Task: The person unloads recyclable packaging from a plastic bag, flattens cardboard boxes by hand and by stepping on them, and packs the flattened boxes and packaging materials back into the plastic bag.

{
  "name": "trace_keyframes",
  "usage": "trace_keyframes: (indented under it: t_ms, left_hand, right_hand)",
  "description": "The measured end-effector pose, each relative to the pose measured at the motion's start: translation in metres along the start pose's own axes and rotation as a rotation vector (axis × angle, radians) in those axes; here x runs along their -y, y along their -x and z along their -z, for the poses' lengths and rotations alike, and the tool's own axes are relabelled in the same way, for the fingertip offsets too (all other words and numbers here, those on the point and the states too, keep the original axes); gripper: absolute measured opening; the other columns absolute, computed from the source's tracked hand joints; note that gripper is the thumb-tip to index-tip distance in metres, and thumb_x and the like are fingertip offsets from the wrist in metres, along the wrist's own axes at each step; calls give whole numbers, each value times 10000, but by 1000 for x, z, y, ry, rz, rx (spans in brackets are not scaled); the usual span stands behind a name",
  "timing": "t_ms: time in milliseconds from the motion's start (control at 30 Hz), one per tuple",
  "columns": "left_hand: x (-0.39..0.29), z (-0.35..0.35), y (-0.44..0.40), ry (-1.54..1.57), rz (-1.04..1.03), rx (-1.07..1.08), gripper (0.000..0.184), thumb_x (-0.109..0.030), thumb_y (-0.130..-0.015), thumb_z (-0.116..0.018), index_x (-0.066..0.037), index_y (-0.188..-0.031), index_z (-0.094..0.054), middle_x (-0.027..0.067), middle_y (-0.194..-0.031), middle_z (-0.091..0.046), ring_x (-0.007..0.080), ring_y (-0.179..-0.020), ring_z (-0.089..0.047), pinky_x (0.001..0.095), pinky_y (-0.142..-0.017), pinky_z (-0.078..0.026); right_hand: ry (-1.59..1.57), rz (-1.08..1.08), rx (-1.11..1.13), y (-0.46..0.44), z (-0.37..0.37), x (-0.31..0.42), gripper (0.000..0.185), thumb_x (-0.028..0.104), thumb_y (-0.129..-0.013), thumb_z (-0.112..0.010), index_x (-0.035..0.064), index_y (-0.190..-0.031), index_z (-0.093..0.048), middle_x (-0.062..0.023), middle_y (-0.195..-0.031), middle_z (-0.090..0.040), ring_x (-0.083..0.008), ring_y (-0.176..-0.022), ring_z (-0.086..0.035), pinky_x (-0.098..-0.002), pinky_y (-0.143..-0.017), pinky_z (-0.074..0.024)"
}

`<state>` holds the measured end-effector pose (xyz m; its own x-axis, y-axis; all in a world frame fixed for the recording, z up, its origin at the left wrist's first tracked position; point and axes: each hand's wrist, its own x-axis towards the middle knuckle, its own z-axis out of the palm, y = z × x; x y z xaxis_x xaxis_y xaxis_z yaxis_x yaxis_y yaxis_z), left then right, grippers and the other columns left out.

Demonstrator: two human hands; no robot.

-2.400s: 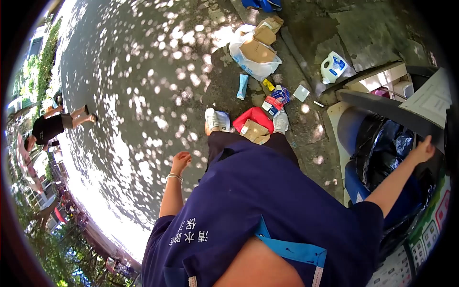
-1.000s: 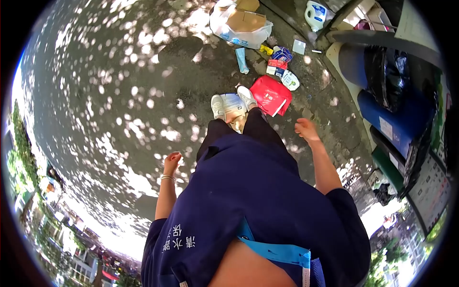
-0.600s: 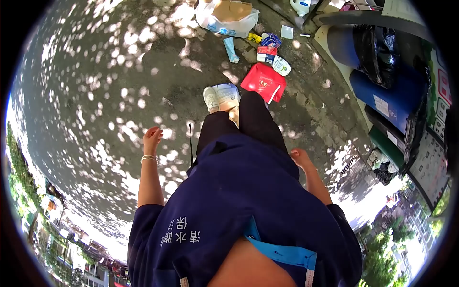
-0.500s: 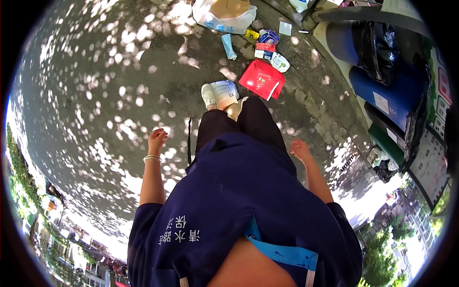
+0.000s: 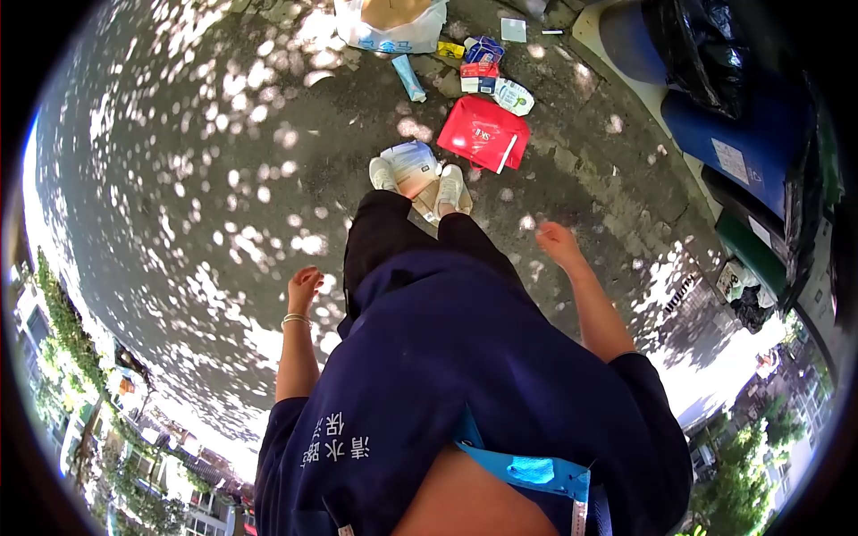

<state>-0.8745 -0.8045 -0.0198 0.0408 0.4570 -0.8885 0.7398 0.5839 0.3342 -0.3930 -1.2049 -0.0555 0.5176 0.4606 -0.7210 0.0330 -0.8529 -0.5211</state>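
Observation:
My left hand (image 5: 306, 288), with a pale bracelet at the wrist, hangs over the pavement left of my legs. Its fingers are loosely bent and nothing shows in them. Out to the right, my right hand (image 5: 558, 243) is also free of any visible object, its fingers slightly curled. Between and under my white shoes (image 5: 450, 188) lies a flattened cardboard box (image 5: 411, 168) with a printed face; my right shoe stands on its brown part. Just ahead lies a red bag (image 5: 483, 134) with white lettering. Neither hand touches anything.
Beyond the red bag lie a white-green packet (image 5: 513, 96), a red-and-white box (image 5: 480, 78), a blue package (image 5: 483, 50), a yellow packet (image 5: 450, 49) and a light-blue packet (image 5: 408, 78). A white plastic bag (image 5: 391, 37) holds cardboard. Blue bins (image 5: 728, 147) with black liners stand right.
My feet now show side by side on the flattened box, and my legs have shifted lower in view. My right hand has risen in view, while my left has moved lower and right.

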Motion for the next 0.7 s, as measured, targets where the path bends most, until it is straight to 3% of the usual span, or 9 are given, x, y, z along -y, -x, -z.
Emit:
trace_keyframes:
  t_ms: [133, 267, 367, 433, 500, 533, 567, 667, 700]
  left_hand:
    - [-7, -17, 11, -5, -49, -7, 230, -190, -837, -657, -53, -1022, -653, 40, -865, -690, 121, -752, -648, 220, -599, -461]
    - [-28, -23, -9, -101, -144, 128, 217, -182, -844, -654, -46, -1013, -650, 39, -844, -681, 122, -719, -643, 223, -576, -460]
    - [-52, -18, -30, -159, -152, 187, 232, -184, -846, -660, -41, -1028, -640, 48, -858, -684, 131, -719, -652, 229, -564, -459]
    - [-54, -5, -65, -191, -321, 219, 228, -171, -837, -665, -44, -1025, -642, 49, -853, -683, 125, -699, -645, 228, -564, -457]
    - [-85, -6, -63, 11, -261, 166, 236, -170, -839, -653, -53, -1043, -644, 29, -867, -683, 117, -719, -640, 236, -586, -460]
    - [-98, -5, -60, 4, -284, 109, 238, -175, -838, -654, -57, -1045, -645, 27, -874, -684, 117, -729, -641, 237, -602, -460]
    - [-106, -4, -54, -5, -299, 50, 241, -180, -837, -655, -61, -1047, -645, 25, -880, -684, 117, -738, -641, 238, -618, -460]
    - [-106, -4, -47, 20, -307, 58, 248, -194, -826, -671, -71, -1040, -647, 26, -869, -684, 114, -731, -638, 239, -631, -458]
    - [-99, -4, -48, 2, -286, 65, 252, -199, -822, -675, -72, -1038, -647, 25, -864, -684, 115, -730, -638, 243, -625, -458]
  right_hand:
    - [75, -156, 41, 19, -11, -90, 300, 146, -816, -681, 18, -1075, -601, -64, -808, -658, -129, -645, -608, -291, -594, -507]
    - [175, 29, -51, 33, -28, -130, 268, 157, -814, -680, 26, -1038, -612, -48, -752, -644, -121, -613, -603, -284, -536, -494]
    - [73, -99, -133, 67, -56, -101, 250, 160, -814, -676, 32, -1020, -617, -40, -731, -640, -119, -608, -605, -269, -519, -483]
    - [89, -141, -169, 84, -47, -63, 237, 157, -815, -672, 34, -1011, -619, -35, -723, -639, -117, -605, -606, -261, -512, -478]
    - [-392, -241, -94, 112, -54, -27, 223, 143, -810, -667, 36, -999, -620, -28, -726, -640, -117, -599, -608, -260, -524, -484]
    - [-444, -26, -44, 113, -65, -44, 229, 144, -798, -670, 30, -990, -620, -27, -705, -634, -119, -603, -611, -270, -544, -495]
    - [-442, -26, -54, 111, -76, -63, 229, 144, -798, -670, 30, -990, -620, -27, -705, -634, -119, -603, -611, -270, -544, -495]
    - [287, 194, -60, 105, -79, -76, 245, 147, -787, -683, 19, -985, -618, -45, -705, -643, -129, -620, -623, -281, -568, -508]
    - [270, 144, -51, 111, -71, -65, 259, 149, -782, -690, 16, -993, -620, -57, -713, -651, -133, -626, -628, -285, -572, -510]
